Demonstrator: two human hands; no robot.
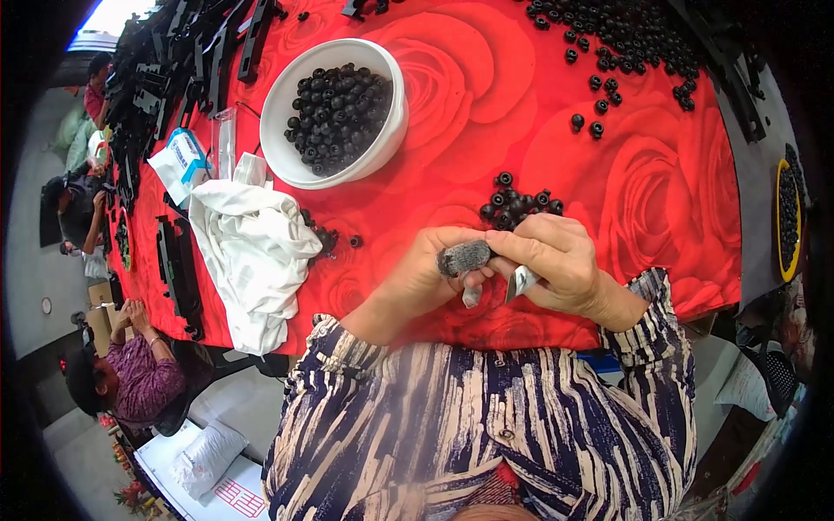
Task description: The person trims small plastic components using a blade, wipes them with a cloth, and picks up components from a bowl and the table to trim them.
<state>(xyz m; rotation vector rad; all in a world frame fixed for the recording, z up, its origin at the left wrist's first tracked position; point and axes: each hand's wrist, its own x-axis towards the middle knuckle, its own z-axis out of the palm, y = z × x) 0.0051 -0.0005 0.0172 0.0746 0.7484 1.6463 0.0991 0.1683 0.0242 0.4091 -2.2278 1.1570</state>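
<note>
My left hand [415, 273] and my right hand [556, 265] meet close to the table's front edge, fingers closed together. A fuzzy dark grey covering [466, 258] sits at the left thumb; whatever that hand pinches is hidden. Out of my right fist sticks a small silver blade-like piece [521, 282], its other end covered by the fingers. Just beyond my hands lies a small pile of round black parts [517, 206] with holes. To the left, a white bowl [396, 130] contains many of the same black parts.
A crumpled white cloth [248, 252] lies left of my hands, beside a blue-and-white packet [181, 161]. Long black plastic pieces [178, 278] line the left side. More round black parts [630, 35] spread at the far right. A person in purple [143, 373] sits at left.
</note>
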